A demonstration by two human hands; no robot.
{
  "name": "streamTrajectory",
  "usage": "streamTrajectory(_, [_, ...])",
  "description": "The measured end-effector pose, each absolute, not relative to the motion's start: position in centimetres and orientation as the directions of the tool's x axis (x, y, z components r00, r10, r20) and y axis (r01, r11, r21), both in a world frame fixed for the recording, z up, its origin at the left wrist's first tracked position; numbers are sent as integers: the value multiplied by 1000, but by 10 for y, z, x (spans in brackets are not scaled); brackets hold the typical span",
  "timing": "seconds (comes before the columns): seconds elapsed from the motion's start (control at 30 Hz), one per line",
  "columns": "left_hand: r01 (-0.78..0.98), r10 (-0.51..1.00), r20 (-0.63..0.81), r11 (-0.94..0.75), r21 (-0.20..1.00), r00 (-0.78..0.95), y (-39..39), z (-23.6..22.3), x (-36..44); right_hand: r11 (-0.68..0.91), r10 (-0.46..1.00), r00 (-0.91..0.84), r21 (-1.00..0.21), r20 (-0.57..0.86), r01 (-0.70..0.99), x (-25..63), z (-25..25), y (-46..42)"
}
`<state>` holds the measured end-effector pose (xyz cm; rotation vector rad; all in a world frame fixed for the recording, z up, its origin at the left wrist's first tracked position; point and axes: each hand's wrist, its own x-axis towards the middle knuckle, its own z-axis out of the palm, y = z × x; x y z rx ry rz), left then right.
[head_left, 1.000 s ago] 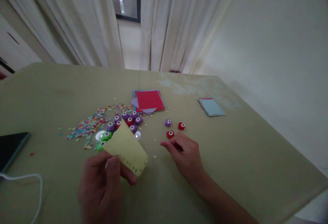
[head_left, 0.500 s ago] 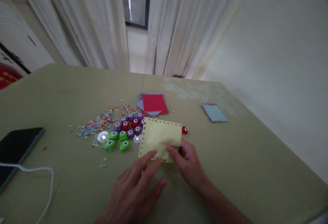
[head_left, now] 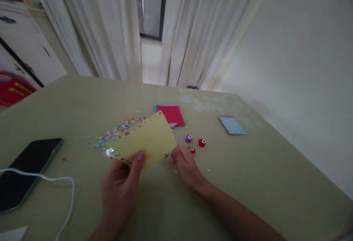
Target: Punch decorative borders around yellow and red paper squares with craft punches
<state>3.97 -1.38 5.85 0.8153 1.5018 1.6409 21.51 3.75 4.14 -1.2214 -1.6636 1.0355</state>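
Observation:
A sheet of yellow paper [head_left: 149, 138] with punched holes along its edges is raised and tilted above the table. My left hand [head_left: 118, 189] is closed on its near edge, the thumb lying on top. At the paper's right corner is my right hand [head_left: 186, 165], fingers curled together; what they hold, if anything, is hidden. Just beyond that hand lie a purple craft punch [head_left: 189, 138], a red craft punch [head_left: 202, 142] and another red punch [head_left: 192, 149]. The paper covers the area where other punches lay.
Colourful punched paper bits [head_left: 116, 132] are scattered to the left, near a shiny clear piece [head_left: 110, 152]. Behind sits a stack of red and other coloured sheets [head_left: 172, 114]. A pale blue punched sheet [head_left: 233, 125] lies right. A phone [head_left: 33, 167] and white cable [head_left: 73, 189] are left.
The yellow paper has been lifted and turned, now covering the green punches. My left hand has gone from resting on it to gripping it. My right hand has shifted slightly to the paper's corner.

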Motion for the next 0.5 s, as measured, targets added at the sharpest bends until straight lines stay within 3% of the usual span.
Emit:
streamTrajectory(0.07, [-131,797,4,-104,986,-604,-8,61,34,431,871,-440,-772,219,467,197,41,39])
streamTrajectory(0.13, [-143,773,17,-139,980,-635,-4,61,30,592,767,-609,-591,204,548,184,39,39])
streamTrajectory(0.23, [-126,759,-12,-92,988,-651,0,60,27,650,730,-669,-447,141,615,176,37,37])
streamTrajectory(0.5, [-92,913,-93,61,994,-398,4,56,30,413,867,-498,-592,22,692,221,45,3])
